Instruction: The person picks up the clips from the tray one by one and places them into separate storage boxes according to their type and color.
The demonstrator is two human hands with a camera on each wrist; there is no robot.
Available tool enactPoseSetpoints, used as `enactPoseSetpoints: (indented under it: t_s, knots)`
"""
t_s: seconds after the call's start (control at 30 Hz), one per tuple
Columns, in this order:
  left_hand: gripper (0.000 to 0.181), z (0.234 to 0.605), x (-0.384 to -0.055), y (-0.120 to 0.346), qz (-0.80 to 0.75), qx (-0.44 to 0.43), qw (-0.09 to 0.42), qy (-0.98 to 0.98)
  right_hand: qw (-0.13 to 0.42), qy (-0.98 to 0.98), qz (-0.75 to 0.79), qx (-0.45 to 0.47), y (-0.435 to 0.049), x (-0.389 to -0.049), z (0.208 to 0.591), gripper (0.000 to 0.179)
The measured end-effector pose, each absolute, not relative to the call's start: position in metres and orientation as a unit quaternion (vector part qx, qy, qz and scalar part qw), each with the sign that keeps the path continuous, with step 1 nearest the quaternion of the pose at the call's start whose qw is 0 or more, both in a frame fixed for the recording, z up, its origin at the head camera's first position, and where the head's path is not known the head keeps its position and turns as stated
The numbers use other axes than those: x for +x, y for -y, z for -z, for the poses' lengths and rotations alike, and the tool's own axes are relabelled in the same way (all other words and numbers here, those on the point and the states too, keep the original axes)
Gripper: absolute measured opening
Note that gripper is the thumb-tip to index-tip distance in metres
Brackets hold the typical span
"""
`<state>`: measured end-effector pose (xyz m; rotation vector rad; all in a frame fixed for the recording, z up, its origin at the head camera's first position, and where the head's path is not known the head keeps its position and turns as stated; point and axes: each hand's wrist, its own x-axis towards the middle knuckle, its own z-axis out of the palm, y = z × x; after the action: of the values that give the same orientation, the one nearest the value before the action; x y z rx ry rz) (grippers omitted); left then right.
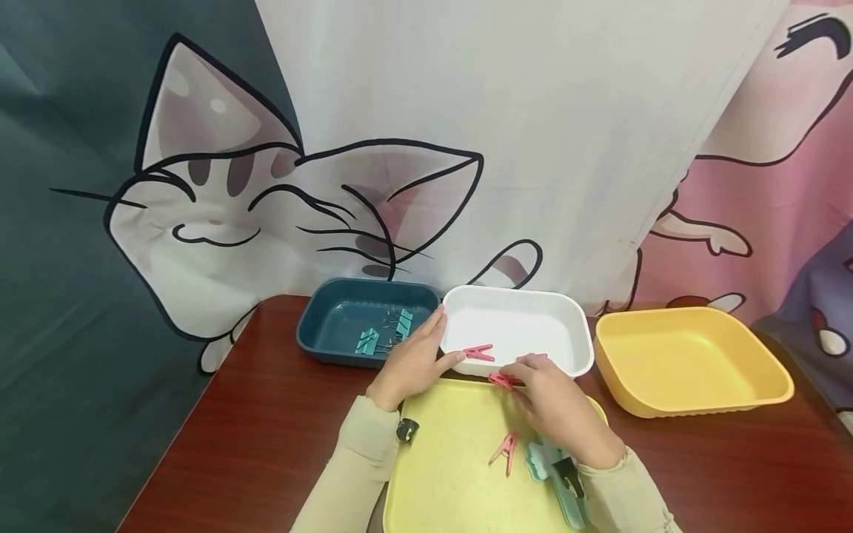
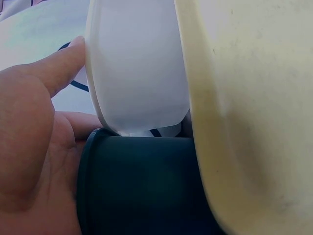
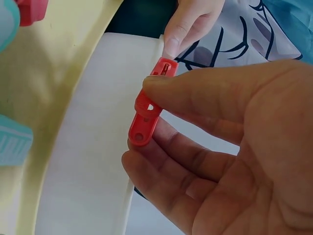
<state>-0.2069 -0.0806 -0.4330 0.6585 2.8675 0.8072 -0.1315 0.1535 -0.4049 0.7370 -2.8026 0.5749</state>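
My right hand (image 1: 563,414) pinches a pinkish-red clothespin (image 3: 146,110) between thumb and fingers, at the near edge of the white bin (image 1: 583,348). With fingers extended, my left hand (image 1: 413,363) rests at the white bin's left end, where the dark teal bin (image 1: 313,348) meets it; the thumb tip is at the white rim in the left wrist view. Inside the white bin lies a pink clothespin (image 1: 478,352), and another pink piece (image 1: 533,357) shows partly behind my right fingers. One more pink clothespin (image 1: 506,450) lies on the yellow tray (image 1: 446,474).
Teal binder clips (image 1: 367,341) lie in the dark teal bin. A yellow bin (image 1: 693,363) stands at the right. Teal clips (image 1: 543,460) lie on the tray beside my right wrist, partly hidden by it. A printed curtain (image 1: 533,148) hangs behind the brown table (image 1: 260,437).
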Motion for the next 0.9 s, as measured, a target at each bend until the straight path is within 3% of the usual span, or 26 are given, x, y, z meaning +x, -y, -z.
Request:
enactPoseSetpoints:
  t_s: [0.9]
  knots:
    - [0.082,0.432,-0.207,0.081,-0.257,0.222,0.042,-0.94,0.125,0.936,-0.214,0.25,-0.165,-0.144,0.398,0.025]
